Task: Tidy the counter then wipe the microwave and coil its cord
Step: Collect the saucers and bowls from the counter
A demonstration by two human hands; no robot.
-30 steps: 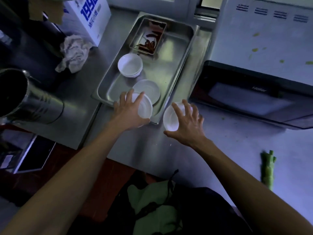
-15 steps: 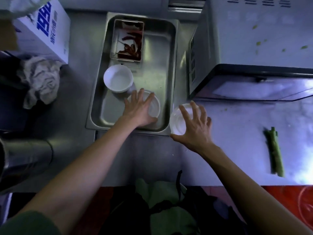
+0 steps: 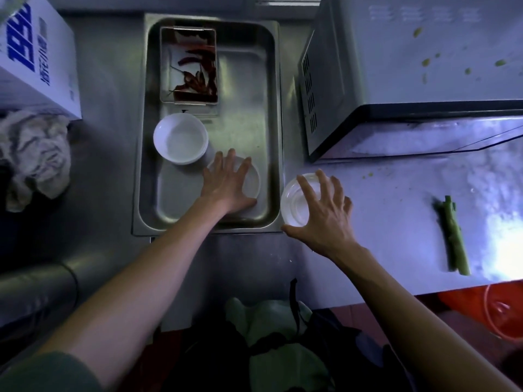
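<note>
White round dishes [image 3: 294, 203] under each hand [image 3: 325, 219]

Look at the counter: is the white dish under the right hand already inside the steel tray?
No, the white dish under the right hand sits on the counter, just outside the steel tray.

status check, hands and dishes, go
Left hand spread flat on white dish inside steel tray. Right hand grips second dish on counter beside tray. Green stalk lies right, clear of hands.
</note>
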